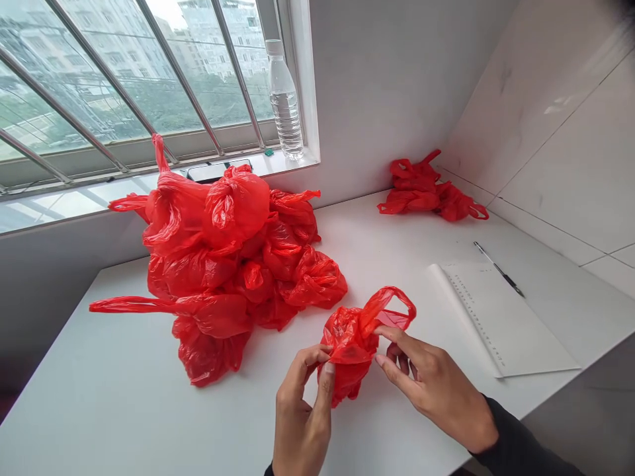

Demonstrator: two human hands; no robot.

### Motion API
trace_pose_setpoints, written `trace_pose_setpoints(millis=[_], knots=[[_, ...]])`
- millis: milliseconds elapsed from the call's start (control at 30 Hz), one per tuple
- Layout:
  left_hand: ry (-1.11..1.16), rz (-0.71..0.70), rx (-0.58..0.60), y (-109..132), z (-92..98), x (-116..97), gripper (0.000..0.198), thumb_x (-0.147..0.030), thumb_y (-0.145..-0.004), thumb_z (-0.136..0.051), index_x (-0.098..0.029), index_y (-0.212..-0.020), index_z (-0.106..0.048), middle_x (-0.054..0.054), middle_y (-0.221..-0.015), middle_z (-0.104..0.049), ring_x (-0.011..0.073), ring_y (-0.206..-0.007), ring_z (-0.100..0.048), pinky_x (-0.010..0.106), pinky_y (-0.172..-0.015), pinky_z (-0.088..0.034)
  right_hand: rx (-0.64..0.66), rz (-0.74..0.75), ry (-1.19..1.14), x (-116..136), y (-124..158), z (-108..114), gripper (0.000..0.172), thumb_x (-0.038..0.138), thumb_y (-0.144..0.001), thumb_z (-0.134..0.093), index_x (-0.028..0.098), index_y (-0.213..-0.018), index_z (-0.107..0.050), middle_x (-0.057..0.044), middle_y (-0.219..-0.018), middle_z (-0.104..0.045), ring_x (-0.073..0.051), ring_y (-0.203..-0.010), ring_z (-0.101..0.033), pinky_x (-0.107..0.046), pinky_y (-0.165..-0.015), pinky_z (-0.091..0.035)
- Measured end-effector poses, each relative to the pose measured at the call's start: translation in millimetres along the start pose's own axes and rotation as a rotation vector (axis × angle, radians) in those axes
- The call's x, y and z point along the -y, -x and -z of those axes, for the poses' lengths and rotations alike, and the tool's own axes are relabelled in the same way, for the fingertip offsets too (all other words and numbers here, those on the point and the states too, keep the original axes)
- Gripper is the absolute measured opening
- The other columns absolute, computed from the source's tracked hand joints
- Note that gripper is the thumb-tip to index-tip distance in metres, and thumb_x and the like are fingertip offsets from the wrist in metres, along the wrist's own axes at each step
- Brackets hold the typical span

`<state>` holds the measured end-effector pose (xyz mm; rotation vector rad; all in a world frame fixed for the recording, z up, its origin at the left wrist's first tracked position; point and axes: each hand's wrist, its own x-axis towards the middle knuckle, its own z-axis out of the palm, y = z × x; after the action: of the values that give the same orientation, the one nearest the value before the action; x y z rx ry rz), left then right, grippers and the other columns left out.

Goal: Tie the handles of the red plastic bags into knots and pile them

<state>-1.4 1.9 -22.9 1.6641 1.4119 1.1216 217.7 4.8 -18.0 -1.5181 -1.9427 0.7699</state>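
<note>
A crumpled red plastic bag stands on the white table, bunched at the top, with one loop handle sticking up to the right. My left hand pinches the bag's left upper edge between thumb and fingers. On the other side, my right hand has its index finger against the base of the loop handle. Its thumb is apart from that finger, near the bag's right side, and the other fingers curl inward. What the bag holds, if anything, cannot be made out.
A large heap of red plastic bags rises at the left, by the window sill. More red bags lie in the back right corner. A notebook and a pen are at the right. A water bottle stands on the sill.
</note>
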Motion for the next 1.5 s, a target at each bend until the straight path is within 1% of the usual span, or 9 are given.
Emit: trace_pose_setpoints(millis=[200,300,467,600,800,967,1167,1367,1500], knots=[[-0.012,-0.041,-0.014,1,-10.7,-1,0.036,-0.026,-0.088,-0.071,-0.027,-0.123,-0.063,0.009,-0.128,-0.063,0.0291,-0.125,-0.056,0.045,-0.104,-0.047,-0.054,0.076,-0.118,12,-7,-6,0.011,0.025,-0.103,-0.049,0.028,-0.101,-0.060,-0.001,-0.095,-0.068,-0.019,-0.078,-0.064,-0.033,-0.070,-0.051],[0.037,0.023,-0.037,-2,-11.4,-5,0.010,-0.029,-0.094,-0.064,-0.026,-0.102,-0.068,0.006,-0.107,-0.070,0.0244,-0.103,-0.065,0.037,-0.089,-0.054,-0.093,0.121,-0.184,18,-5,-6,0.010,0.022,-0.102,-0.051,0.028,-0.102,-0.059,0.000,-0.095,-0.066,-0.019,-0.081,-0.063,-0.033,-0.073,-0.052],[0.177,0.173,-0.044,-9,-0.5,-12,0.015,-0.036,-0.102,-0.051,-0.024,-0.101,-0.060,0.002,-0.090,-0.070,0.0163,-0.074,-0.066,0.028,-0.066,-0.056,-0.261,0.134,-0.231,17,-1,-5,0.013,0.020,-0.103,-0.047,0.029,-0.110,-0.053,-0.002,-0.101,-0.060,-0.021,-0.093,-0.062,-0.035,-0.081,-0.054],[0.216,0.191,0.040,-12,2.2,-11,0.022,-0.039,-0.104,-0.045,-0.022,-0.098,-0.059,0.004,-0.087,-0.071,0.0165,-0.068,-0.067,0.029,-0.060,-0.057,-0.078,0.184,-0.215,16,-2,-10,0.041,0.018,-0.099,-0.050,0.032,-0.138,-0.044,-0.006,-0.122,-0.058,-0.025,-0.117,-0.057,-0.041,-0.099,-0.051],[-0.012,0.038,-0.148,-1,6.6,-4,0.016,-0.028,-0.099,-0.056,-0.030,-0.114,-0.057,0.004,-0.114,-0.062,0.0218,-0.112,-0.059,0.038,-0.095,-0.049,-0.082,0.087,-0.281,19,-10,-14,0.036,0.020,-0.097,-0.051,0.031,-0.131,-0.049,-0.003,-0.105,-0.062,-0.021,-0.093,-0.062,-0.036,-0.084,-0.055],[-0.213,-0.162,0.018,9,7.5,-3,0.022,-0.018,-0.089,-0.069,-0.029,-0.108,-0.065,0.005,-0.113,-0.062,0.0250,-0.110,-0.057,0.038,-0.092,-0.049,-0.057,-0.080,-0.370,18,-16,-10,0.030,0.026,-0.099,-0.052,0.032,-0.128,-0.051,0.002,-0.089,-0.065,-0.019,-0.081,-0.062,-0.026,-0.057,-0.048],[-0.272,-0.255,0.002,10,8.0,2,0.028,-0.011,-0.090,-0.066,-0.028,-0.112,-0.062,0.005,-0.114,-0.066,0.0248,-0.111,-0.057,0.040,-0.095,-0.047,-0.081,-0.144,-0.465,11,-18,-7,0.027,0.034,-0.101,-0.053,0.031,-0.128,-0.051,0.001,-0.090,-0.067,-0.019,-0.081,-0.065,-0.033,-0.078,-0.054],[-0.245,-0.177,-0.149,7,26.0,4,0.020,-0.011,-0.097,-0.057,-0.028,-0.107,-0.061,0.001,-0.101,-0.068,0.0185,-0.097,-0.064,0.031,-0.084,-0.051,-0.172,-0.237,-0.526,-1,-18,2,0.018,0.037,-0.101,-0.052,0.028,-0.116,-0.053,0.000,-0.088,-0.064,-0.019,-0.073,-0.063,-0.032,-0.066,-0.053],[-0.268,-0.173,-0.167,11,23.6,0,0.029,-0.015,-0.095,-0.061,-0.025,-0.123,-0.058,0.007,-0.118,-0.064,0.0219,-0.111,-0.061,0.035,-0.092,-0.051,-0.176,-0.288,-0.528,-6,-18,3,0.015,0.036,-0.102,-0.051,0.027,-0.112,-0.055,0.001,-0.083,-0.060,-0.017,-0.070,-0.058,-0.029,-0.063,-0.051]])
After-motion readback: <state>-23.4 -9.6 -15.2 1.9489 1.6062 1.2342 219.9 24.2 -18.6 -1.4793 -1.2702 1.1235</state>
